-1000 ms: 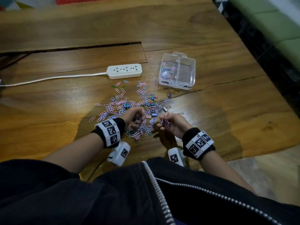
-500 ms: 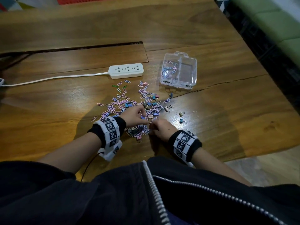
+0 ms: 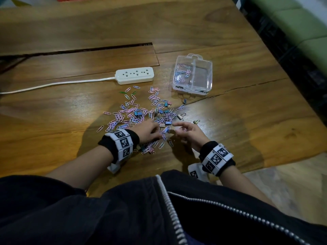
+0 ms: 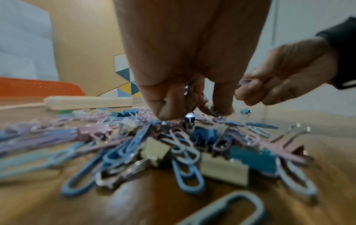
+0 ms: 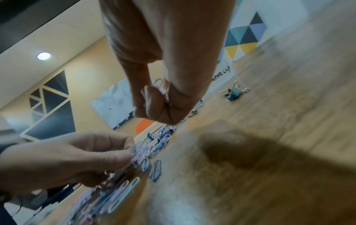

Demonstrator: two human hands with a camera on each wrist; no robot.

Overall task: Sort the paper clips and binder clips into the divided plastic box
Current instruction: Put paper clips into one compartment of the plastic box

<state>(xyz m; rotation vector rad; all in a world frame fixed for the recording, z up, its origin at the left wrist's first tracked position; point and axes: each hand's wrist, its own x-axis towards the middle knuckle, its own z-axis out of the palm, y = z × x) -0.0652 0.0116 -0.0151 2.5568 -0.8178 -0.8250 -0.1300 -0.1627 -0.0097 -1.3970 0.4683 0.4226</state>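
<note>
A heap of pastel paper clips (image 3: 134, 114) mixed with small binder clips (image 3: 137, 113) lies on the wooden table (image 3: 247, 121). The clear divided box (image 3: 193, 75) stands beyond it to the right, with paper clips in its left compartment. My left hand (image 3: 150, 132) is down on the near side of the heap, its curled fingers (image 4: 167, 106) pinching paper clips. My right hand (image 3: 187, 131) is raised just beside it, holding a few paper clips (image 5: 161, 86) between thumb and fingers. Blue and gold binder clips (image 4: 223, 169) lie under my left wrist.
A white power strip (image 3: 134, 75) with its cable lies left of the box. Stray binder clips (image 3: 196, 121) lie to the right of the heap. A crack (image 3: 238, 89) runs across the table near the box. The table's edge is near on the right.
My right hand has lifted from the table and turned, with paper clips in its fingers. My left hand has stayed low on the heap.
</note>
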